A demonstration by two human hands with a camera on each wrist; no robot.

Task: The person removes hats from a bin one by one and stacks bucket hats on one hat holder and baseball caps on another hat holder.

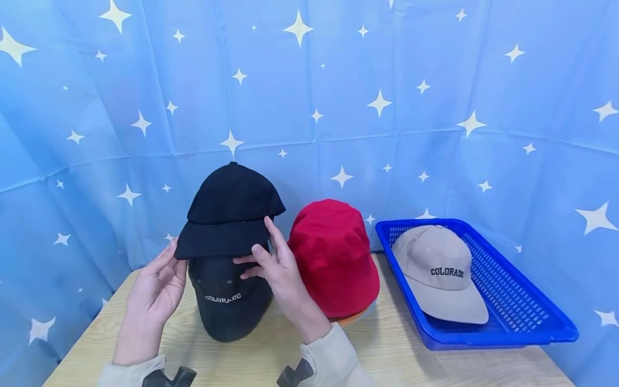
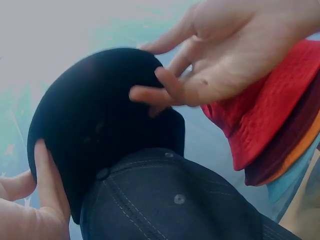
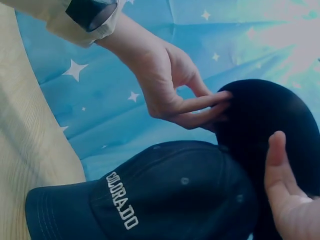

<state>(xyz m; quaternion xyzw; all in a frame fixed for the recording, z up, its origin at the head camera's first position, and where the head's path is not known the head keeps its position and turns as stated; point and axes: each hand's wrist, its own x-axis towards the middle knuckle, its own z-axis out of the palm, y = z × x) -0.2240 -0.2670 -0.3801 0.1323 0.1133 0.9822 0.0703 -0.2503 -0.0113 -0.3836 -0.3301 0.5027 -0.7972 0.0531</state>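
A plain black cap (image 1: 232,193) is held up with its brim toward me. My left hand (image 1: 157,290) pinches the left edge of that brim between thumb and fingers. At the brim's right edge, my right hand (image 1: 287,277) grips with the thumb over it and the fingers beneath, the fingers somewhat spread. Just below is a dark cap (image 1: 227,309) lettered COLORADO, its crown overlapped by the black brim. In the left wrist view, the black cap's shadowed underside rises behind the dark crown.
Right of the caps stands a pile of bucket hats, a red hat (image 1: 333,258) on top with maroon, orange and light blue rims beneath. A blue basket (image 1: 508,338) at the right holds a beige COLORADO cap (image 1: 435,258). Behind the wooden table (image 1: 382,355) hangs a starry blue curtain (image 1: 309,80).
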